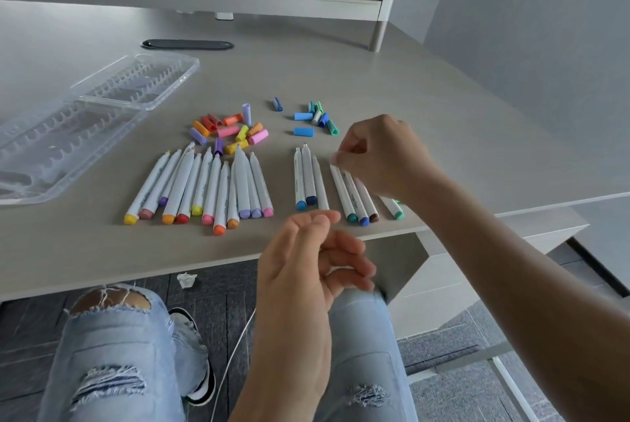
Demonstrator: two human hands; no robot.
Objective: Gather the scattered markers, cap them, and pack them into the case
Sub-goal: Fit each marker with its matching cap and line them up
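Gathering looks done; capping and packing remain. The markers (218, 183) lie uncapped in rows on the surface (375, 87), right of the open, seemingly unfilled case (102, 104), loose caps (231, 130) just behind them. Right hand (378, 152) pinches one marker's tip; left hand (306, 261) hovers relaxed, holding nothing

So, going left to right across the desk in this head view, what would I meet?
Clear open case → warm-coloured markers with their loose caps behind → three blue-ended markers → right hand, fingers pinching at the last markers.
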